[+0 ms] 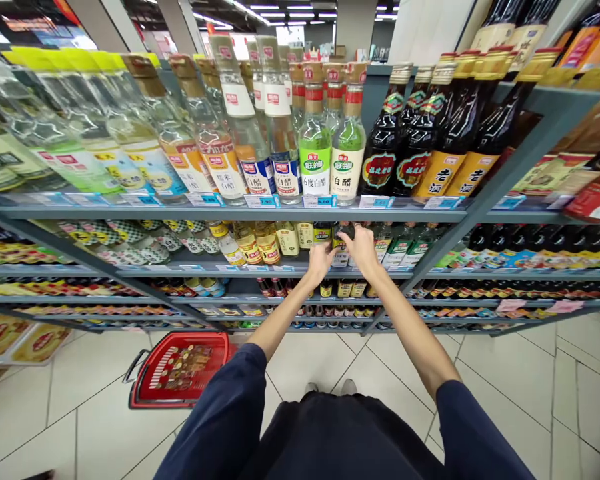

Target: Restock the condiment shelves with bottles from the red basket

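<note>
Both of my arms reach forward to the second shelf. Between my hands stands a vinegar bottle [341,256] with a pale label and dark lettering. My right hand [364,250] is closed at its right side, thumb towards the upper part. On the other side, my left hand [320,261] has its fingers curled against the bottle; some fingertips are hidden. A bottle with a dark green and yellow label [323,233] is just behind my left hand. Green-labelled bottles [399,251] stand to the right, and yellow-labelled bottles [267,243] to the left.
Above my hands, the upper shelf [300,213] carries clear vinegar bottles [347,157] and dark sauce bottles [380,150]. Lower shelves hold more bottles and jars. A red shopping basket [215,341] sits on the tiled floor [100,433] to my left. Cartons [35,343] stand at far left.
</note>
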Available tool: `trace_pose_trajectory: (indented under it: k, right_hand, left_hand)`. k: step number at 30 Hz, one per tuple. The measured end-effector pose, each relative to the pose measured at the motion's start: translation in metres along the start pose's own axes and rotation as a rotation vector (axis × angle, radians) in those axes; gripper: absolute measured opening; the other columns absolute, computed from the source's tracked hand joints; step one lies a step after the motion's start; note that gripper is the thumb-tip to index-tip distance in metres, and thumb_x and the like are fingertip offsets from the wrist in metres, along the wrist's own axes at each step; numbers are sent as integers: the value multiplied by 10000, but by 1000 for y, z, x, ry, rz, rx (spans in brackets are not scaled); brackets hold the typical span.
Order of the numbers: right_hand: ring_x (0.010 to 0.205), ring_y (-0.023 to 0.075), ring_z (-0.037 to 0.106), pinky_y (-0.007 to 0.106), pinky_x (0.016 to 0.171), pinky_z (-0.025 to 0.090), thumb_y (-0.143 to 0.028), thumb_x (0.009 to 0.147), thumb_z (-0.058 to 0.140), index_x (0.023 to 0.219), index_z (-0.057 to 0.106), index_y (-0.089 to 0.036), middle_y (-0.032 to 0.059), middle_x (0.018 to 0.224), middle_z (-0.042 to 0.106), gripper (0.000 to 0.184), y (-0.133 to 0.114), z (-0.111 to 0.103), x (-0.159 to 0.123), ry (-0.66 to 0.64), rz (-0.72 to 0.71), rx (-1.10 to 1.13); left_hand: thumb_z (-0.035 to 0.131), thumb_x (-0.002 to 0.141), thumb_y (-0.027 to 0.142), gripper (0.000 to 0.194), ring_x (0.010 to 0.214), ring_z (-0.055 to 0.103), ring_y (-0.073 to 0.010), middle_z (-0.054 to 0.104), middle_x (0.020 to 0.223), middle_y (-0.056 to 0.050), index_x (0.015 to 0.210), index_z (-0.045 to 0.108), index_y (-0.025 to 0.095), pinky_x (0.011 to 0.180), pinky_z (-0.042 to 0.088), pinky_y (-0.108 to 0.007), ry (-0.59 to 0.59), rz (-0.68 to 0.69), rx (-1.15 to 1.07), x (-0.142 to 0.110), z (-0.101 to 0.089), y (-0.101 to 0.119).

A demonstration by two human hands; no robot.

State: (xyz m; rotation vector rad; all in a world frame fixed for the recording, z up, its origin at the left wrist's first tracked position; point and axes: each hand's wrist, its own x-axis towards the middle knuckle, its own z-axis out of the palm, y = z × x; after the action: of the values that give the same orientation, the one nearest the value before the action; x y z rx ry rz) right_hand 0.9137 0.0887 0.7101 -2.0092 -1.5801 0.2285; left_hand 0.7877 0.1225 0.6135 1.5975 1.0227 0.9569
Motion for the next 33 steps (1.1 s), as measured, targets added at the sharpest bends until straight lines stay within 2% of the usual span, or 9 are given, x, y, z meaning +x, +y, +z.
trace_pose_trajectory:
  k: [3, 8, 13, 19, 26, 28, 30, 32, 33]
  right_hand:
    - [591, 219, 677, 333, 569, 584, -391, 1007, 589, 1307, 652, -75, 119, 792, 736, 440, 2, 2, 1, -87, 66, 73]
    - [592, 181, 665, 306, 516, 580, -355, 1010, 561, 1292, 674, -83, 152, 963, 761, 408, 6, -3, 0, -111, 71, 167]
    - [660, 205, 670, 356, 652, 611, -363, 1032, 523, 1260, 702, -109, 159, 1019, 767, 386, 9, -6, 5, -120, 22, 115]
    - [917, 288, 693, 388, 907, 547, -417, 1059, 488, 1178, 737, -106, 198, 1003, 755, 416, 8, -12, 9, -107, -44, -60]
    - [1000, 341, 714, 450, 960, 544, -362, 1059, 490, 1178, 726, -54, 224, 981, 765, 406, -3, -16, 9, -122, -45, -112]
    - [1082, 362, 707, 478, 986, 545, -370, 1056, 495, 1254, 684, -33, 255, 1104, 753, 434, -5, -20, -1, -64, -85, -64]
    - [1150, 336, 699, 475, 1015, 551, -404, 1062, 474, 1357, 625, -73, 245, 1298, 700, 469, 1, -21, -26, 20, -144, 59]
    - [1119, 286, 722, 449, 1011, 571, -448, 1068, 438, 1373, 620, -164, 177, 1375, 679, 455, 20, -14, -69, 34, -140, 200]
    - [1061, 273, 742, 436, 989, 586, -466, 1064, 431, 1324, 651, -193, 152, 1334, 707, 436, 33, -6, -97, -15, -93, 248]
  left_hand:
    - [710, 928, 222, 198, 1076, 770, -285, 818, 1084, -113, 1090, 783, 134, 972, 611, -373, 2, 12, -27, -1, 4, -4]
    - [725, 925, 247, 196, 1074, 772, -294, 819, 1077, -107, 1055, 790, 116, 957, 631, -399, 8, 21, -43, -4, 4, -3]
    - [757, 905, 266, 210, 1025, 781, -317, 828, 975, -117, 1012, 801, 92, 887, 651, -393, 38, -15, -6, -5, 5, 4]
    - [780, 888, 336, 282, 1038, 774, -343, 827, 954, -119, 1011, 801, 84, 903, 647, -418, 69, -46, 29, -7, 7, 2]
    - [776, 896, 320, 246, 1027, 785, -317, 825, 995, -122, 1020, 793, 108, 913, 654, -405, 57, -62, 16, -3, 8, 3]
    - [777, 896, 330, 270, 1029, 786, -307, 822, 1024, -134, 1049, 788, 108, 937, 648, -403, 58, -70, 7, -5, 8, 6]
    - [777, 894, 379, 371, 1036, 785, -294, 814, 1066, -150, 1141, 768, 102, 960, 638, -391, 86, -78, -4, -18, 6, 1]
    - [687, 954, 452, 459, 1080, 773, -264, 796, 1154, -152, 1264, 717, 114, 990, 618, -369, 131, -124, 14, -47, 0, -15]
    - [596, 1003, 481, 475, 1105, 764, -246, 784, 1197, -143, 1308, 690, 130, 1003, 608, -358, 138, -177, 48, -69, -5, -29]
